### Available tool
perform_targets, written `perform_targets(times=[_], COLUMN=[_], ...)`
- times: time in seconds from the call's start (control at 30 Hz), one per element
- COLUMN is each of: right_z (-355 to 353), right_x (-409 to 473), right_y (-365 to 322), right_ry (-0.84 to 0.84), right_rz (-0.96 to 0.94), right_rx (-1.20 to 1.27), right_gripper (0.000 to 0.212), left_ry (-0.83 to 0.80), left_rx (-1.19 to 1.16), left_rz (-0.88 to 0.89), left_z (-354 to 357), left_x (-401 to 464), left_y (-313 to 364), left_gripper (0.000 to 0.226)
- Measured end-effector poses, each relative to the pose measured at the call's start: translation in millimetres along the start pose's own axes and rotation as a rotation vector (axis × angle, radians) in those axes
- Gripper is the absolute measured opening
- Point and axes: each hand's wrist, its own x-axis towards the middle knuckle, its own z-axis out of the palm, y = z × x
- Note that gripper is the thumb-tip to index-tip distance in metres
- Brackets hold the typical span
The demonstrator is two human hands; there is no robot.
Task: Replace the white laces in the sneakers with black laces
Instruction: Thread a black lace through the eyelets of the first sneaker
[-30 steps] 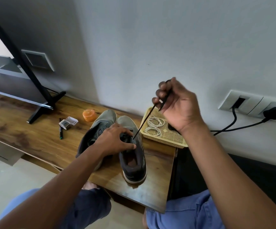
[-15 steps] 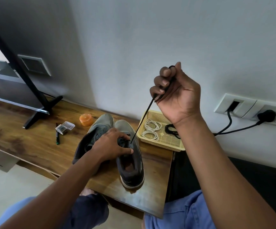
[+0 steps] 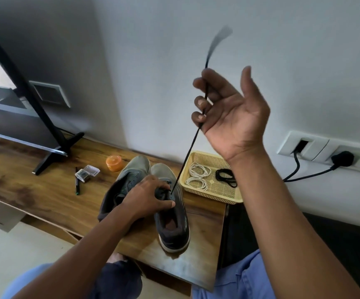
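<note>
Head view, landmark: the right shoe (image 3: 171, 214), standing on the wooden bench (image 3: 52, 195) with its toe toward the wall and its heel toward the person.
Left hand (image 3: 146, 198): rests over the tongue of the right shoe, fingers curled down onto the upper and thumb stretched along its near side; it seems to pin the shoe so the pull on the lace does not lift it.
Right hand (image 3: 228, 108): raised well above the right shoe, palm toward the camera, three fingers curled round the black lace (image 3: 187, 155) while the thumb stands free (a loose hook, not a pinch).
Black lace: runs taut and straight from an eyelet on the right shoe up through those curled fingers; its free end above the hand is blurred, so its tip cannot be made out.
Why held high: judging by the straight line, the lace is being drawn through the eyelet to take up slack.
Left shoe (image 3: 125, 182): touching the right shoe on its left, partly under the left forearm; whether it is laced cannot be told.
Basket (image 3: 228, 198): just right of the right shoe, beyond it toward the wall, keeping laces within reach.
White laces (image 3: 197, 175): two coils in the basket, out of the shoes already.
Spare black lace (image 3: 226, 176): coiled in the same basket, likely for the left shoe.
Orange tub (image 3: 114, 162): left of the shoes, near the wall.
Pen (image 3: 77, 182): farther left of the shoes, beside a small clear box (image 3: 87, 172).
</note>
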Motion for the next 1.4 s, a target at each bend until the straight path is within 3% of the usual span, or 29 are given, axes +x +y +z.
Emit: perform_targets(times=[0.1,0.23,0.47,0.6,0.73,0.93,1.03,1.2,1.4], right_z=[-3,-19,-50,-56,-51,-49,-56,-63,-71], right_x=[3,5,-15,-28,-42,-52,-51,-51,-48], right_y=[-9,16,64,98,125,144,138,131,134], right_ry=[0.017,0.143,0.146,-0.095,-0.225,-0.158,-0.048,0.054,0.009], right_rz=[-0.014,0.027,0.412,0.617,0.719,0.571,0.610,0.686,0.511], right_rx=[-0.292,-0.618,-1.147,-1.709,-1.993,-2.067,-1.987,-1.912,-1.723], right_gripper=[0.043,0.019,0.031,0.006,0.045,0.031,0.021,0.022,0.024], left_ry=[0.014,0.045,0.203,0.234,0.217,0.198,0.203,0.196,0.087], left_rx=[0.012,0.029,0.150,0.202,0.235,0.194,0.184,0.132,-0.174], left_rz=[-0.036,-0.108,-0.033,-0.016,-0.028,-0.032,-0.090,-0.181,-0.247], left_z=[1,1,3,0,-3,-7,-13,-22,-27], left_x=[-2,-5,-12,-14,-10,-11,-13,-15,-20], left_y=[-4,-7,-5,-1,3,2,-2,-6,-13], left_gripper=[0.082,0.064,0.046,0.042,0.041,0.027,0.019,0.019,0.013])
